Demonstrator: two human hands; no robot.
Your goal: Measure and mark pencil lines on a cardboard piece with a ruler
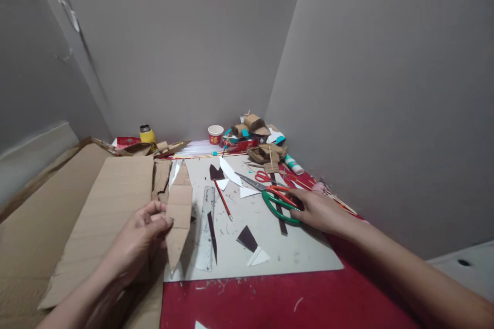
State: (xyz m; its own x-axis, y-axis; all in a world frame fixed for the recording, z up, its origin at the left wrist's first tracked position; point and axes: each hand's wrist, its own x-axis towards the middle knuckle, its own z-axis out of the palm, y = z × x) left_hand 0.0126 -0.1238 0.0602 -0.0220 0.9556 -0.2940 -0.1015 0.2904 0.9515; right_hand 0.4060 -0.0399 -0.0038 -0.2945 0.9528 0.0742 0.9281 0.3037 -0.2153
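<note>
Her left hand [141, 234] pinched a pointed cardboard cutout [178, 216] by its edge, while the right hand [318, 211] rested, fingers loosely spread, on green-handled scissors [276, 199].

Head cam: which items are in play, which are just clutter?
In play:
left hand holding pointed brown cardboard cutout
right hand on green-handled scissors

Clutter:
clear plastic ruler
red pencil
red-handled scissors
red-and-white paper cup
yellow bottle

Dim, even indoor light; soft shadows; wide-angle edge distortion
</note>
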